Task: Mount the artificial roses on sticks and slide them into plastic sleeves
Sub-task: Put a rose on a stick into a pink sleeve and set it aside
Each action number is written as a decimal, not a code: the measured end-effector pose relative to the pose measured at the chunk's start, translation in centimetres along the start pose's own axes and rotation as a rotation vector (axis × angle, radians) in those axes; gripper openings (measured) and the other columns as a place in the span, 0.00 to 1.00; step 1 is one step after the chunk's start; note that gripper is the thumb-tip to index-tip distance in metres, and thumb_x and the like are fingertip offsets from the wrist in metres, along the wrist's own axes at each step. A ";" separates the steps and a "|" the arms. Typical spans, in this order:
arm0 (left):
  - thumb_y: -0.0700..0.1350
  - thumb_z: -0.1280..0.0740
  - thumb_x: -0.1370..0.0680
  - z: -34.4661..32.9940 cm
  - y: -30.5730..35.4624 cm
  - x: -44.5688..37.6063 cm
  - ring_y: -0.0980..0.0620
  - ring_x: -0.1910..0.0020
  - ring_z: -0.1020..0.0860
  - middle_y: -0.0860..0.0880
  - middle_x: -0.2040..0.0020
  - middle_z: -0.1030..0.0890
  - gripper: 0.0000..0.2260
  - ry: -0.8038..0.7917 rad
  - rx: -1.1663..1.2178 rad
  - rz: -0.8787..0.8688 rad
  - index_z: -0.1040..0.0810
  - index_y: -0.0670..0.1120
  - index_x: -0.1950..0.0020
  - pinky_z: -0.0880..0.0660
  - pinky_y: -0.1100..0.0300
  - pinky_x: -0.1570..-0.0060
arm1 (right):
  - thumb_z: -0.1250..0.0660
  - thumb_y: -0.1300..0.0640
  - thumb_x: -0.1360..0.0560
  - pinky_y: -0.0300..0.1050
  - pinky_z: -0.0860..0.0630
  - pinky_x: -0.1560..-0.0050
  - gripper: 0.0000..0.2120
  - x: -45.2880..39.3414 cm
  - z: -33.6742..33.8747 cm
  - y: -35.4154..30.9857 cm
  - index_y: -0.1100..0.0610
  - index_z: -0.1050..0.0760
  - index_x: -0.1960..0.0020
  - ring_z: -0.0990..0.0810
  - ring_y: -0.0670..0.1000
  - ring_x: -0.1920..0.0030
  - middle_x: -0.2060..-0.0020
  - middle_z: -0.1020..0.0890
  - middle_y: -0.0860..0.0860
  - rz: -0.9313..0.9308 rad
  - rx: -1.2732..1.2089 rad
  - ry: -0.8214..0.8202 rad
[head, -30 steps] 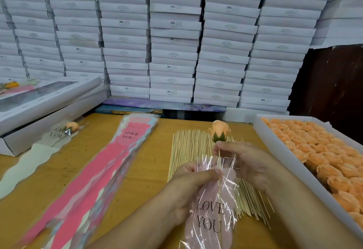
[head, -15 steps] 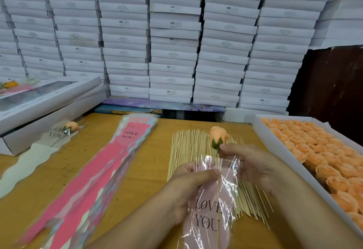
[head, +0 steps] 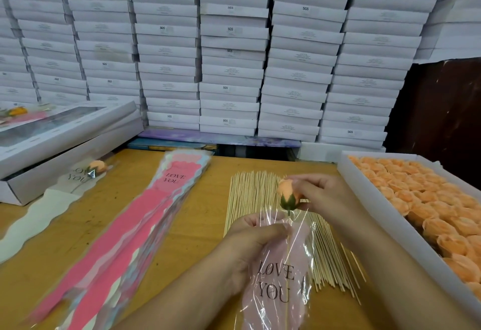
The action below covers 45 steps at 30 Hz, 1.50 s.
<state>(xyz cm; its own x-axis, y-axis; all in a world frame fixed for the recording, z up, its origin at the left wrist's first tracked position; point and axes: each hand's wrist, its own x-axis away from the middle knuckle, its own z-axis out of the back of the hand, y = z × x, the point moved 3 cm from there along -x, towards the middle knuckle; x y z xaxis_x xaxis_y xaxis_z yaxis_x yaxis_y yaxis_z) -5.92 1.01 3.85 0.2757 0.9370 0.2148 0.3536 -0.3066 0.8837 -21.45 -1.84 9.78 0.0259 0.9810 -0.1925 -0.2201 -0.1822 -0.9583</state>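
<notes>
My right hand (head: 321, 198) pinches an orange artificial rose (head: 286, 193) with a green base, mounted on a thin stick. The stick runs down inside a clear and pink plastic sleeve (head: 277, 280) printed "LOVE YOU". My left hand (head: 251, 249) grips the sleeve near its open top. The rose head sits just above the sleeve's mouth. Under both hands lies a spread of wooden sticks (head: 250, 194).
A white box of orange rose heads (head: 426, 199) stands at the right. A stack of pink sleeves (head: 135, 220) lies left of centre. A finished sleeved rose (head: 97, 166) rests by flat white boxes (head: 59, 142) at left. Stacked white boxes (head: 234, 51) fill the back.
The rose and stick have slid downward into the sleeve; the rose head now sits close to the sleeve mouth. My right hand moved from the stick up to the rose head.
</notes>
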 end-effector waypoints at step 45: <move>0.39 0.22 0.33 1.7 0.2 -1.7 0.42 0.59 0.15 0.37 0.49 0.15 0.25 0.056 0.025 0.029 0.23 0.42 0.37 0.18 0.52 0.58 | 0.36 0.52 0.20 0.30 0.29 0.51 0.09 1.0 -2.2 2.6 0.45 0.20 0.41 0.22 0.35 0.46 0.46 0.19 0.38 0.064 0.062 -0.089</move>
<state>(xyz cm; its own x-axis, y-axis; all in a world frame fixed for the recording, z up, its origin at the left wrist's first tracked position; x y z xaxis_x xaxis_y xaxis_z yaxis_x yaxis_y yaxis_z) -4.76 -0.95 2.98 0.2360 0.9353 0.2635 0.3687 -0.3371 0.8663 -19.87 -1.50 6.69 -0.0765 0.9700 -0.2307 -0.2785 -0.2430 -0.9292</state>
